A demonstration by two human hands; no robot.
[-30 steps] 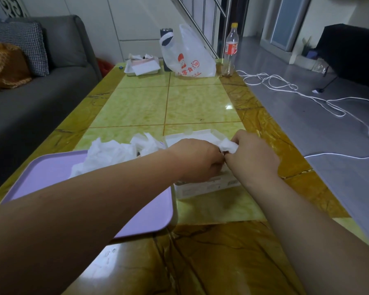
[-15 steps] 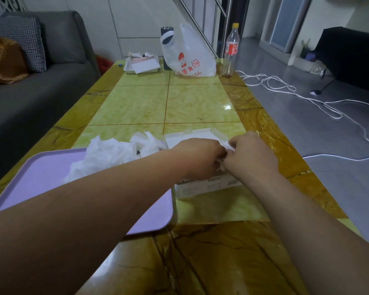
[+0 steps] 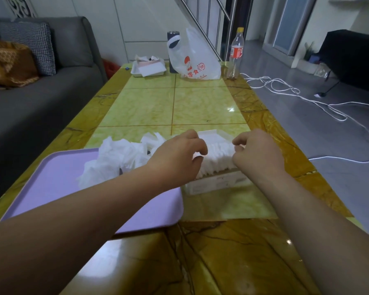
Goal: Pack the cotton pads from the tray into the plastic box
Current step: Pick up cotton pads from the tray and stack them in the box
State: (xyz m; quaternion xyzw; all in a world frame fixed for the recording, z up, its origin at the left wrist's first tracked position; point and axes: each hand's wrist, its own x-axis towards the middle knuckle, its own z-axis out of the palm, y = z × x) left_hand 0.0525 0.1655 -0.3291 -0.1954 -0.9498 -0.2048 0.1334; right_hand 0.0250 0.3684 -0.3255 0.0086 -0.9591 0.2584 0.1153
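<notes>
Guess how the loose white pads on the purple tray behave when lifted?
Probably floppy: the cotton pads lie crumpled and folded. Likely very light, so a push would scatter them across the smooth tray.

A home living room is shown. A grey sofa (image 3: 51, 107) with a checked cushion (image 3: 30, 45) is placed beside a glossy low table (image 3: 200, 107), a stair railing (image 3: 202, 24) is seen behind it (metal, slanted), and a shopping bag (image 3: 196, 60) and a drink bottle (image 3: 235, 54) are left on the table.
</notes>
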